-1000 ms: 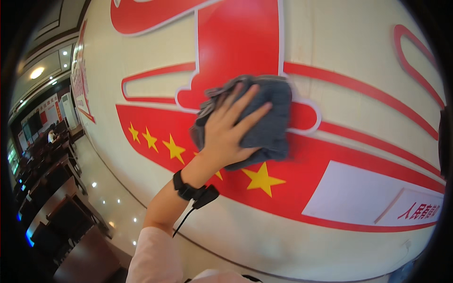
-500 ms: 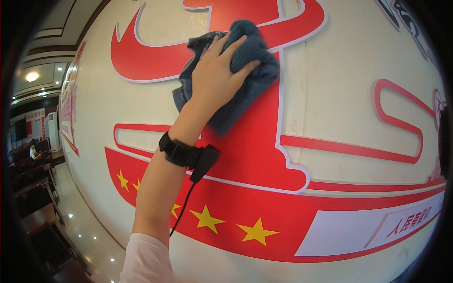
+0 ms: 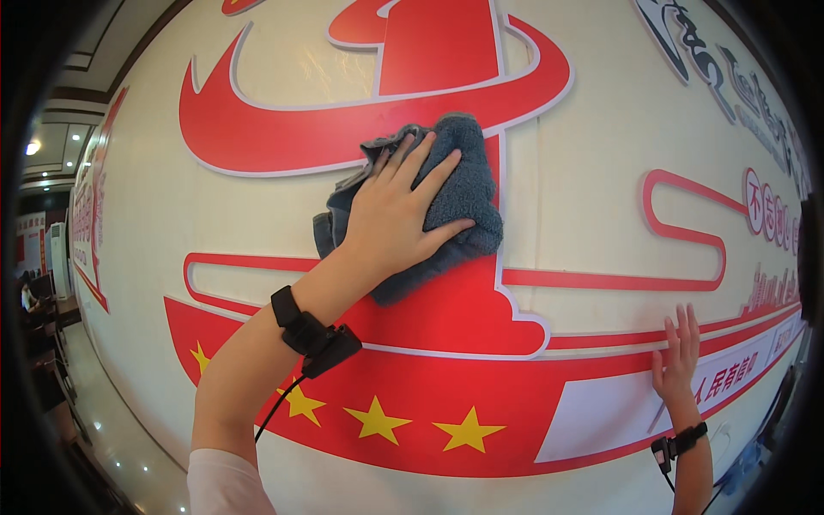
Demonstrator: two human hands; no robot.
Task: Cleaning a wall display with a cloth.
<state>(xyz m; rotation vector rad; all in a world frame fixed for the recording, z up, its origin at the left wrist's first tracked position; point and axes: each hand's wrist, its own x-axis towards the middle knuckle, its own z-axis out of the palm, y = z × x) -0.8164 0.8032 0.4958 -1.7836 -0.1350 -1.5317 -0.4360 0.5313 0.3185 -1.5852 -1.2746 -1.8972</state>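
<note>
A dark grey-blue cleaning cloth (image 3: 468,193), thick and fluffy, lies bunched against the red upright panel (image 3: 438,300) of a raised wall decoration. My left hand (image 3: 399,202) holds it there, fingers spread over the fabric and thumb pointing right. The cloth's upper edge overlaps the underside of a curved red band (image 3: 300,142). Farther right, my right hand (image 3: 681,356) is raised and open at the white lettered panel (image 3: 592,416), with no object in it. Its fingertips reach the red stripe above; whether the palm touches the wall cannot be told.
Yellow stars (image 3: 378,421) line the red base below. Thin red looping strips (image 3: 618,279) and dark raised lettering (image 3: 708,69) stand out from the cream wall. At far left, a shiny floor (image 3: 120,438) runs beside rows of dark furniture, with a seated person (image 3: 28,296).
My left hand and the cloth now sit lower in the picture, against a lower part of the red panel. My right hand has come into view at the right. The view has shifted somewhat.
</note>
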